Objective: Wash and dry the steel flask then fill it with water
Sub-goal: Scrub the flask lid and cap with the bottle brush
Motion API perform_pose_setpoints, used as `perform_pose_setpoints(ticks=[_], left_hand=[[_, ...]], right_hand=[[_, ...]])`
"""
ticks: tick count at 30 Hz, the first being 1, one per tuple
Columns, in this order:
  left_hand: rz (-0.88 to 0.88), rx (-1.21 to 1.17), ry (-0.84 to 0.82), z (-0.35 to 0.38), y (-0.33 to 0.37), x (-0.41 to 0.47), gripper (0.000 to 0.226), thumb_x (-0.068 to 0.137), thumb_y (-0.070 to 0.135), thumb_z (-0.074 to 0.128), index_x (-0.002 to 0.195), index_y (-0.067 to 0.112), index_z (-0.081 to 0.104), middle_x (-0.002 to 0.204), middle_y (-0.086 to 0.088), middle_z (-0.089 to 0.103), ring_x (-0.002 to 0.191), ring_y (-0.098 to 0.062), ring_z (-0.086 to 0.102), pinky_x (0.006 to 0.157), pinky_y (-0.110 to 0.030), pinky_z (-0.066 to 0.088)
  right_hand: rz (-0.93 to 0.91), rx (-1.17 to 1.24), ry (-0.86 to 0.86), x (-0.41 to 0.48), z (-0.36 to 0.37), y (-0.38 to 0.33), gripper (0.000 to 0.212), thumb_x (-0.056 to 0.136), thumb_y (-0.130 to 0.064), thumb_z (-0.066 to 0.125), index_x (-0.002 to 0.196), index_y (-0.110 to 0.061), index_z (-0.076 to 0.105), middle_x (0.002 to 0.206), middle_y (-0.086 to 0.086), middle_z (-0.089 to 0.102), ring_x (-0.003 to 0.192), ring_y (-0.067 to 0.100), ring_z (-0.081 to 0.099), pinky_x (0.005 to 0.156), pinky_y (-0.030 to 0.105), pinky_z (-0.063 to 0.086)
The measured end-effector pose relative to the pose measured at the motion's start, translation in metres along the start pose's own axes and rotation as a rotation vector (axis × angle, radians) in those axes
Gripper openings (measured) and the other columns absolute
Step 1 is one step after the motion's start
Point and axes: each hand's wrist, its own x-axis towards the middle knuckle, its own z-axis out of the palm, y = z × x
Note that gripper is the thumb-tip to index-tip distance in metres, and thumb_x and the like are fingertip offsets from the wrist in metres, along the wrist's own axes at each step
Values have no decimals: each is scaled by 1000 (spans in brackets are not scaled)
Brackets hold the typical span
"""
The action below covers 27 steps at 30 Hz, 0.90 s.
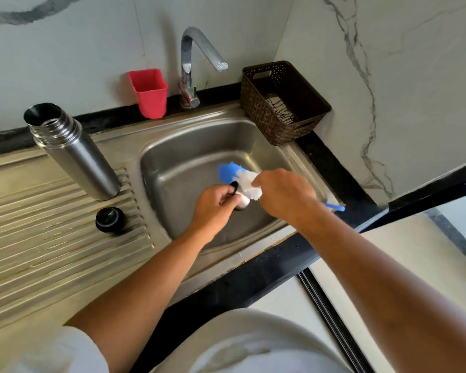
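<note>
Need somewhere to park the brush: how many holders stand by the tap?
2: a red cup left of the tap, a brown basket right of it. Nothing seems to hide another.

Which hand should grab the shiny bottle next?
Probably the left hand, after dropping its small black-and-white part: the steel flask stands on the ribbed drainboard to its left; the right hand grips the blue-and-white bristle brush.

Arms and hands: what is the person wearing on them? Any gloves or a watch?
No gloves, watch or rings show on the left hand or the right hand. Both forearms are bare. A white sleeve covers the upper left arm at the picture's bottom edge, and it matches the white shirt.
</note>
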Motion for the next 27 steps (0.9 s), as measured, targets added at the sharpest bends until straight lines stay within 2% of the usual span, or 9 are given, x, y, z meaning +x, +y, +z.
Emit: perform_pose_setpoints(ticks=[4,8,11,13,17,19,21,24,27], left_hand=[[-81,31,127,-24,-17,-3,23,86,37,70,99,20,78,86,7,78,86,-17,74,84,-42,60],[168,80,-85,-18,0,-7,18,95,29,67,103,15,76,98,6,80,92,-15,76,89,-44,61],[222,164,-76,-29,-8,-1,15,99,26,65,106,17,75,106,8,79,95,-10,75,90,-45,60],[229,214,-53,-37,-14,0,10,101,23,66,106,19,74,101,9,78,91,-7,73,87,-41,59],[430,275,-175,-24,4,-4,18,98,29,64,101,13,72,85,1,72,76,-16,67,70,-34,52],[455,311,-191,-27,3,1,19,99,27,65,104,12,74,87,4,72,75,-7,65,64,-20,47],[431,320,-168,-39,-3,4,20,99,26,66,108,12,76,93,7,73,77,4,64,66,-11,42],[455,273,-217,-32,3,1,26,96,33,64,109,13,75,93,4,75,79,-8,68,69,-23,50],[438,211,-260,-19,13,-1,22,99,34,64,110,18,75,90,4,75,77,-23,69,72,-36,55]], right_hand=[[-16,23,-30,-10,-19,12,48,97,-14,54,139,-36,63,133,2,64,122,32,62,97,43,55],[-27,-4,4,3,-18,11,42,97,-15,57,137,-26,64,132,7,64,119,35,63,96,46,55],[-46,75,-76,6,-25,25,48,93,-14,56,134,-38,66,138,-1,62,123,29,60,101,50,53],[-66,61,-77,4,-30,34,50,93,-13,55,131,-42,68,134,-5,64,119,25,62,100,48,54],[-76,99,-20,18,-27,43,47,93,-14,59,129,-43,69,131,-4,65,116,24,62,98,47,55],[-86,128,-70,24,-23,51,47,91,-14,57,125,-44,70,127,-5,66,110,20,63,96,43,55],[-92,143,-127,23,-28,63,50,92,-10,55,125,-43,72,114,-8,65,97,15,62,86,33,52],[-109,181,-88,26,-31,73,50,95,-5,54,126,-39,73,95,-15,58,80,4,56,68,23,41],[-118,219,-95,32,-22,70,51,95,-2,55,128,-36,72,98,-11,66,76,1,52,70,22,40]])
